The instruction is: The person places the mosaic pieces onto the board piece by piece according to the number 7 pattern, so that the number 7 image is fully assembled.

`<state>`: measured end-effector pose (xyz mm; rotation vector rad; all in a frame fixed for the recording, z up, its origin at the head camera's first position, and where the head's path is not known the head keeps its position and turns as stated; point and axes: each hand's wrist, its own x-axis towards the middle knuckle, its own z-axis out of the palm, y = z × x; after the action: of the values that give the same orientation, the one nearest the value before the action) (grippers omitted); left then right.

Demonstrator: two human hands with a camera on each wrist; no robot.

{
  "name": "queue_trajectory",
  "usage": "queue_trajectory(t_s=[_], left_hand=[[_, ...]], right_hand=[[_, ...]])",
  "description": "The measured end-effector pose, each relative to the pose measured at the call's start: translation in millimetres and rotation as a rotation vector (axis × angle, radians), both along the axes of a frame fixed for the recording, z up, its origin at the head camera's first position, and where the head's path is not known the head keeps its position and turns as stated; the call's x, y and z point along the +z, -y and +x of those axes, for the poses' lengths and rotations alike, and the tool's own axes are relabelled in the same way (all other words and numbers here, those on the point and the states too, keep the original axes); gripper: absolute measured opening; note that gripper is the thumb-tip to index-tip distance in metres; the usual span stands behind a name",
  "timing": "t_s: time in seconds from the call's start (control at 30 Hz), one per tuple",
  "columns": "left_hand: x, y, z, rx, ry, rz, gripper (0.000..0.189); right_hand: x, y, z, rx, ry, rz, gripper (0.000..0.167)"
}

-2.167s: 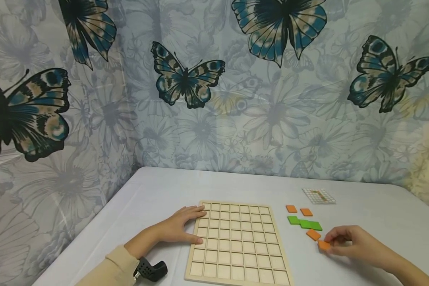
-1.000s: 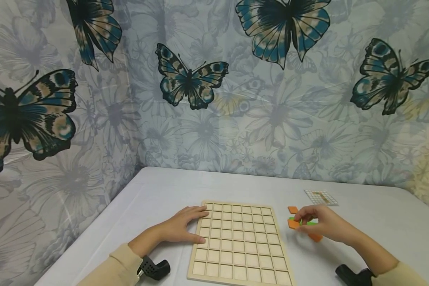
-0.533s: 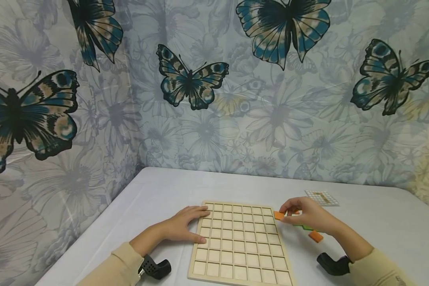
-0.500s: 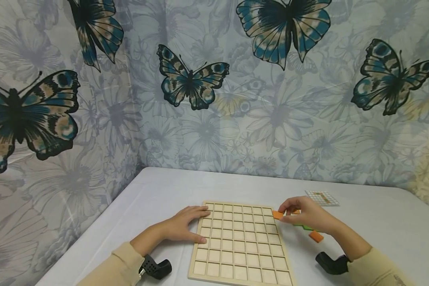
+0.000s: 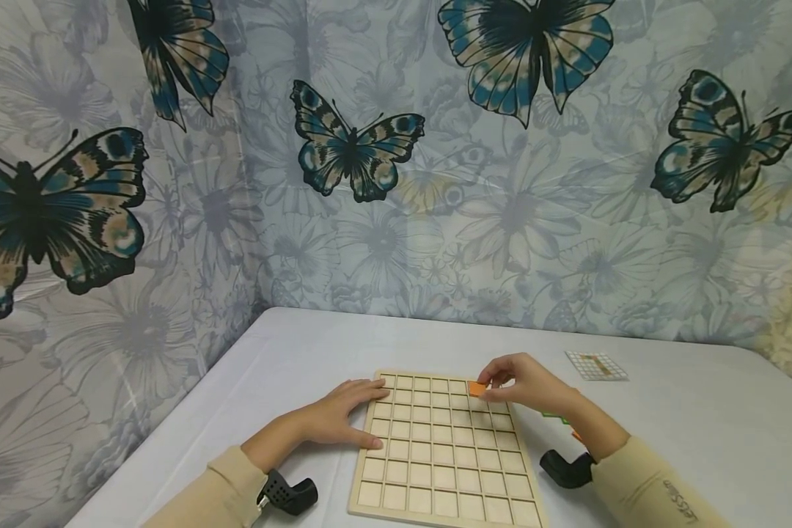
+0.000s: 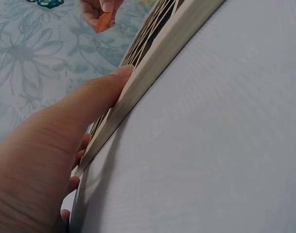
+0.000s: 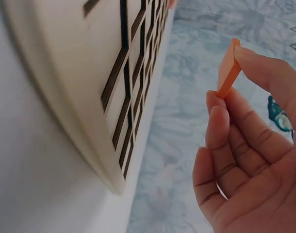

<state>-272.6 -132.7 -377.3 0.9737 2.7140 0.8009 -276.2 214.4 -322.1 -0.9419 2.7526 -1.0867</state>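
Observation:
A wooden grid board [image 5: 429, 434] lies flat on the white table, its square cells bare. My left hand [image 5: 333, 416] rests along its left edge, fingers spread and the thumb on the rim; the left wrist view shows the thumb [image 6: 97, 94] pressing the board's side. Above the board's far right part, my right hand [image 5: 524, 381] pinches an orange square tile [image 5: 477, 389] between thumb and fingers. In the right wrist view the orange tile [image 7: 229, 68] is held edge-on, apart from the board.
Green tiles [image 5: 556, 418] and an orange tile [image 5: 576, 435] lie right of the board, mostly hidden by the right forearm. Farther back on the table [image 5: 303, 345] lies a small card with a printed grid [image 5: 597, 365]. A butterfly-print curtain [image 5: 383, 249] hangs behind.
My right hand picked up an orange tile from the loose tiles on the right and carried it left over the board's far right part. The left hand has stayed on the board's edge.

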Motion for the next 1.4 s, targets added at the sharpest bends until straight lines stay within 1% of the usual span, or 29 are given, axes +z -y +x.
queue_trajectory(t_s=[0.23, 0.5, 0.73, 1.0, 1.2, 1.4], left_hand=[[0.6, -1.0, 0.2, 0.003, -0.013, -0.012, 0.08], [0.3, -1.3, 0.2, -0.01, -0.014, -0.018, 0.08], [0.5, -1.8, 0.4, -0.014, -0.018, -0.026, 0.08], [0.7, -1.9, -0.4, -0.017, -0.024, -0.022, 0.082], [1.3, -1.7, -1.3, -0.016, -0.025, -0.027, 0.082], [1.4, -1.3, -0.8, -0.021, -0.02, -0.019, 0.081]], right_hand=[[1.9, 17, -6.3, -0.005, 0.008, -0.009, 0.023], [-1.3, 35, -17.2, 0.007, 0.037, -0.031, 0.021], [-4.7, 48, -24.1, 0.004, 0.064, -0.053, 0.023], [-7.8, 59, -28.4, 0.007, 0.09, -0.066, 0.022], [-9.7, 68, -30.6, 0.017, 0.09, -0.047, 0.021], [-10.8, 75, -32.2, 0.004, 0.078, -0.023, 0.02]])
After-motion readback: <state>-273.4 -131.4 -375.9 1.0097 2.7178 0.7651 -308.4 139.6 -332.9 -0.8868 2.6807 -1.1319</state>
